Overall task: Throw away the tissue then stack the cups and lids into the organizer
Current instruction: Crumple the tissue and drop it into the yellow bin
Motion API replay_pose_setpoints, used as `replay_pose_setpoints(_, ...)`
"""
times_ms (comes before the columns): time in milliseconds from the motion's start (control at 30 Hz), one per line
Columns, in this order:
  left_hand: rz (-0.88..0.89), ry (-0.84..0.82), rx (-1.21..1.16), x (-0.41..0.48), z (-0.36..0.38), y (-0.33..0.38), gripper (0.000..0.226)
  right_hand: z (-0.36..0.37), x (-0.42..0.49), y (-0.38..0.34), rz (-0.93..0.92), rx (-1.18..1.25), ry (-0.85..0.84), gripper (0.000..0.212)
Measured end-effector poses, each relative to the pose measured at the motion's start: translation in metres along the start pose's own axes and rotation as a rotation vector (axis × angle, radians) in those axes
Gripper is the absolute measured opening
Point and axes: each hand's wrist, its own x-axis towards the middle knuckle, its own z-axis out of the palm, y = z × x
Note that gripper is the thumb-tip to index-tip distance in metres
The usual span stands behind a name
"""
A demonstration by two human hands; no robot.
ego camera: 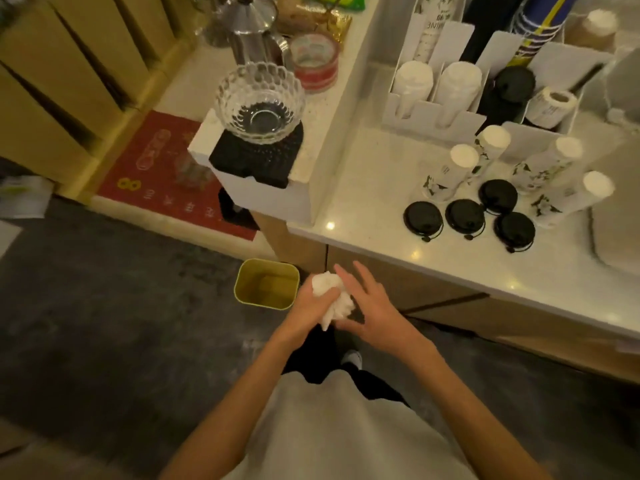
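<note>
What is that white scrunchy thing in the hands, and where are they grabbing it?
A crumpled tissue. The left hand squeezes its left side; the right hand is open, its thumb under the lower right side.

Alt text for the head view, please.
A person's left hand grips a crumpled white tissue beside the open right hand, near a yellow-green bin on the floor. On the counter, four upside-down paper cups and four black lids stand before a white organizer.
</note>
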Motion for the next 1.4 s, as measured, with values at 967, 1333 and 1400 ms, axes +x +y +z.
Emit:
replay_pose_setpoints(967,-0.057,-0.01,0.52,0.293,-0.348,-0.213,0.03,0.356,0.401,0.011,0.378,-0.195,-0.207,0.035)
replay_pose_setpoints(1333,-0.161,-0.19,1.015,0.503,-0.271,-0.42,0.062,0.495,0.496,0.286,0.326,-0.626,-0.4,0.058)
replay_pose_setpoints(1400,-0.233,-0.281,1.167,0.515,-0.267,-0.434,0.077,0.498,0.495,0.315,0.327,-0.699,-0.587,0.084)
